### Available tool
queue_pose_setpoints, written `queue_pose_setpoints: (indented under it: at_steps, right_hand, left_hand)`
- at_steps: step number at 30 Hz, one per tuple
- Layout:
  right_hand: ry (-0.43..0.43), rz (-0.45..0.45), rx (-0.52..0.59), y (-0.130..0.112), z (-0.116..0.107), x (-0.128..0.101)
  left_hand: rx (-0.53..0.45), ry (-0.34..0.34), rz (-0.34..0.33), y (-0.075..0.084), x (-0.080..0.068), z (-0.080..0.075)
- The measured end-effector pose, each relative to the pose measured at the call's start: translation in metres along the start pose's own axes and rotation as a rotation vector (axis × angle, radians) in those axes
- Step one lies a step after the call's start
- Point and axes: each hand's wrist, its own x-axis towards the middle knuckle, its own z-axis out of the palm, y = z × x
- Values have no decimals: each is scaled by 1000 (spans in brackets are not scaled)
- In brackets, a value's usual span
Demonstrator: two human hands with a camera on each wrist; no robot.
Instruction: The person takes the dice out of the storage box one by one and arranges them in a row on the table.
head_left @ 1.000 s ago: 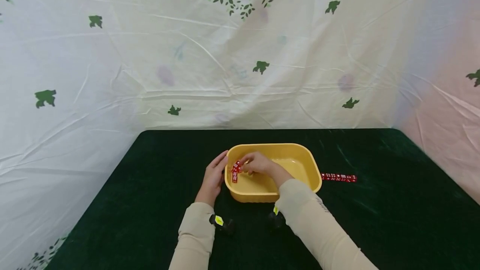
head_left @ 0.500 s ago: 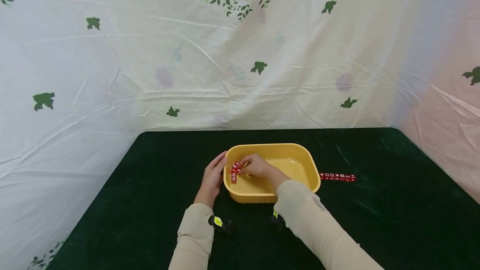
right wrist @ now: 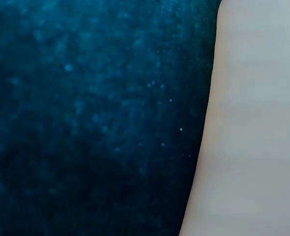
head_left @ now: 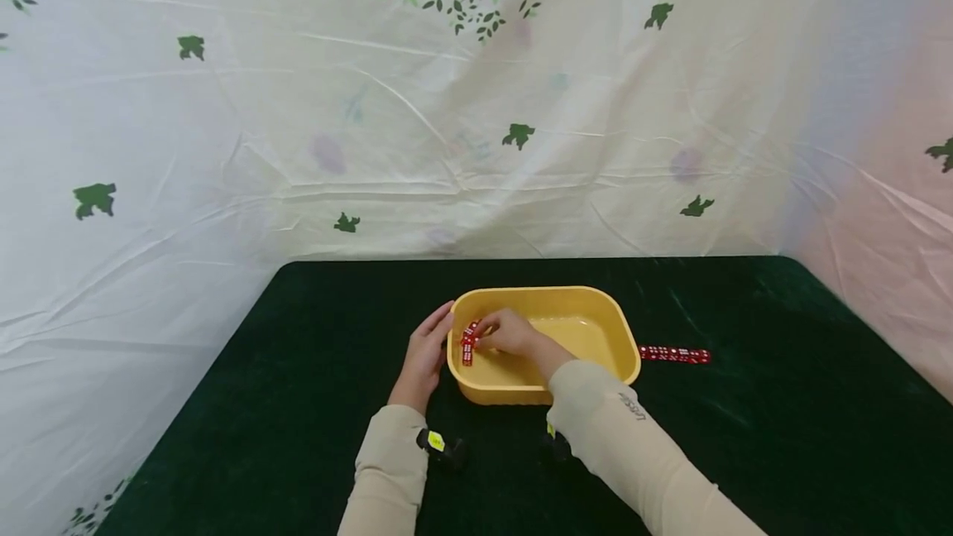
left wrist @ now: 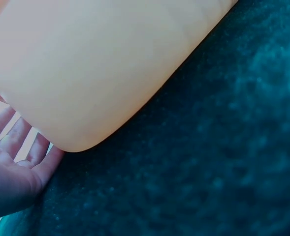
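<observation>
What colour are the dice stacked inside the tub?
Red with white pips; the dice show best in the head view.

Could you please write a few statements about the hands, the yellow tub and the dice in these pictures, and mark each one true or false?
1. The right hand is inside the yellow tub, at the red dice by its left wall. True.
2. The left hand grips a row of dice. False: it rests with straight fingers against the outside of the tub's left wall and holds nothing.
3. A row of red dice lies on the dark green cloth to the right of the tub. True.
4. The tub stands upside down. False: it stands upright, with its opening upward.
5. Both sleeves are black. False: they are beige.
</observation>
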Motion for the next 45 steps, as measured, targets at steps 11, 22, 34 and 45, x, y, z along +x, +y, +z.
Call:
queue_pose_setpoints:
  at_steps: [11,22,34,45]
  right_hand:
    - [-30,4,1,0,-5,-1]
    - [-73,15,63,-6,-17,-9]
    - [-52,-46,34,-8,-46,-24]
    - [6,-97,-8,-8,-83,-44]
  left_hand:
    - [9,-5,1,-2,0,2]
    - [13,10,2,-1,1,0]
    - [19,13,7,-2,0,1]
    - [21,18,9,-2,2,1]
